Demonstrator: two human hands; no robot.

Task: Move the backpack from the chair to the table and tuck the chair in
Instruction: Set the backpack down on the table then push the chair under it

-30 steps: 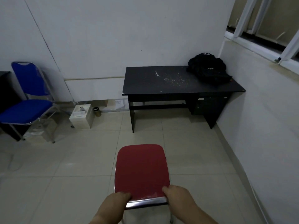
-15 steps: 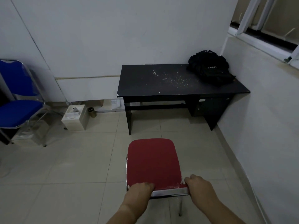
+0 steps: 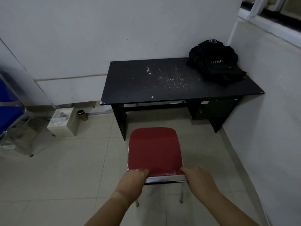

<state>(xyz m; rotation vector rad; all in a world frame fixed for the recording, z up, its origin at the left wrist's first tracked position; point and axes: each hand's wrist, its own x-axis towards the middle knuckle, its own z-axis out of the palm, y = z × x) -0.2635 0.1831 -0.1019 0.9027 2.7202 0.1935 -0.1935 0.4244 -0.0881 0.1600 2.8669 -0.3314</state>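
Before matte black table (image 3: pixel 140 88), padded red chrome-edged chair (image 3: pixel 154 149).

Single head-worn wide-angle view, looking forward and steeply down. Near: both hands on red chair (image 3: pixel 154 152), bottom centre. Mid-distance: black table (image 3: pixel 162 88) against far wall. Far right corner: backpack (image 3: pixel 215 62). Left edge: blue chair (image 3: pixel 8 110), cropped

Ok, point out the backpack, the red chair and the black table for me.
backpack (image 3: pixel 215 62): head view, middle of the black fabric heap.
red chair (image 3: pixel 154 149): head view, centre of the red pad.
black table (image 3: pixel 130 85): head view, bare left part of the top.
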